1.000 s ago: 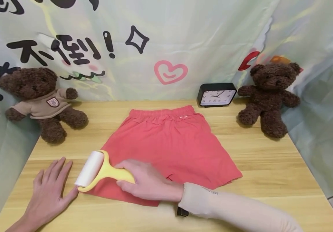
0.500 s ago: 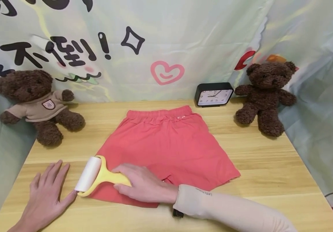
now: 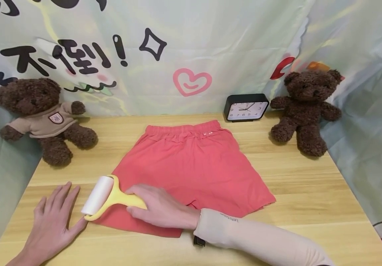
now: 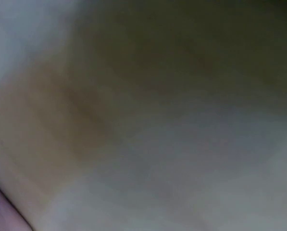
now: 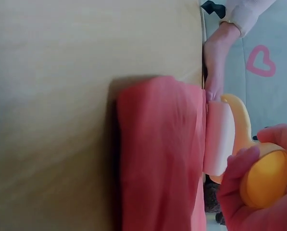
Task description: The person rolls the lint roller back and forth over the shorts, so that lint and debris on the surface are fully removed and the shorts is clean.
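A pair of red shorts (image 3: 191, 166) lies flat on the wooden table, waistband toward the back. My right hand (image 3: 161, 207) grips the yellow handle of a lint roller (image 3: 99, 195); its white roll sits over the lower left leg edge of the shorts. In the right wrist view the lint roller (image 5: 221, 137) shows against the red cloth, with fingers curled round the handle. My left hand (image 3: 51, 221) rests flat on the table at the left, fingers spread, its thumb tip right at the roller's near end. The left wrist view is blurred.
At the back left sits a brown teddy bear (image 3: 41, 118) in a beige shirt. Another brown teddy bear (image 3: 307, 111) sits at the back right, beside a black alarm clock (image 3: 246, 108). A printed curtain (image 3: 237, 44) hangs behind the wooden table (image 3: 317, 221).
Between the earlier frames and now, the lint roller has shifted slightly left at the leg edge with my right hand. My left hand stays in place. The head view has shifted slightly.
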`<act>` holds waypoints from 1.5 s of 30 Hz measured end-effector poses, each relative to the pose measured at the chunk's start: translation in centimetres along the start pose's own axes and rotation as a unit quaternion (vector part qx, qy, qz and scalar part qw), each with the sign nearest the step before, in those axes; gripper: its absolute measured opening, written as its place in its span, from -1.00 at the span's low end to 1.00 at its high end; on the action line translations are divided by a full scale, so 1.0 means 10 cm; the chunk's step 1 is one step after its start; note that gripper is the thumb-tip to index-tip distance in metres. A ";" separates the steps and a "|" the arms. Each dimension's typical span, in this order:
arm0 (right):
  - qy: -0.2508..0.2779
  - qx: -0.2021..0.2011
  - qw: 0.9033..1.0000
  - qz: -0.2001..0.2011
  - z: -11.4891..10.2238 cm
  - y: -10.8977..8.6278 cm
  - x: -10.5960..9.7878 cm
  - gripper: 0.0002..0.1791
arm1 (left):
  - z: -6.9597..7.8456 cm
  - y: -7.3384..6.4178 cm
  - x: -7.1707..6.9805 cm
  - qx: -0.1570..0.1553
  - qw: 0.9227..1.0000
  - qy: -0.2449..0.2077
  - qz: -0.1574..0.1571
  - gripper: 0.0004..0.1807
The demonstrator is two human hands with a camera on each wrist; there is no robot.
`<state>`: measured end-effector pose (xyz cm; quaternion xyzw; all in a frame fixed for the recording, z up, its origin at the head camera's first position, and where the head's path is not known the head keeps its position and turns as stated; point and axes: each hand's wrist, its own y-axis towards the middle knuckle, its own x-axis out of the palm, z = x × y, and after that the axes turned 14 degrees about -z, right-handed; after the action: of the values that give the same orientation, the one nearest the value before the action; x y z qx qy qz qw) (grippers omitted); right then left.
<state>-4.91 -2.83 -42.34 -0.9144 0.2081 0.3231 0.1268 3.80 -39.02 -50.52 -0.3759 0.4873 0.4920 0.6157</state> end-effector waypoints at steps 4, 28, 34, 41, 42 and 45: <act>-0.012 0.005 1.000 -0.005 0.02 -0.01 -0.02 -0.57 | 0.00 0.01 -0.02 -0.004 1.000 0.002 -0.006 0.05; -0.020 0.007 1.000 -0.022 0.15 -0.40 -0.23 -0.52 | 0.10 0.05 0.00 -0.021 1.000 0.000 -0.019 0.07; -0.026 0.018 0.999 -0.037 0.20 -0.54 -0.38 -0.55 | 0.09 0.04 -0.03 -0.028 0.999 0.005 -0.025 0.09; -0.029 0.019 0.998 -0.056 0.29 -0.72 -0.52 -0.54 | 0.07 0.01 -0.06 -0.035 0.999 0.004 -0.030 0.08; -0.029 0.018 0.998 -0.059 0.30 -0.75 -0.54 -0.54 | 0.07 0.01 -0.06 -0.036 0.999 0.004 -0.032 0.08; -0.032 0.018 0.997 -0.066 0.34 -0.83 -0.59 -0.53 | 0.08 0.00 -0.05 -0.038 0.999 0.007 -0.034 0.07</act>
<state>-7.09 7.51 -40.32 -0.9129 0.1487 0.3396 0.1711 3.97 -38.42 -49.87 -0.4193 0.4595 0.4861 0.6138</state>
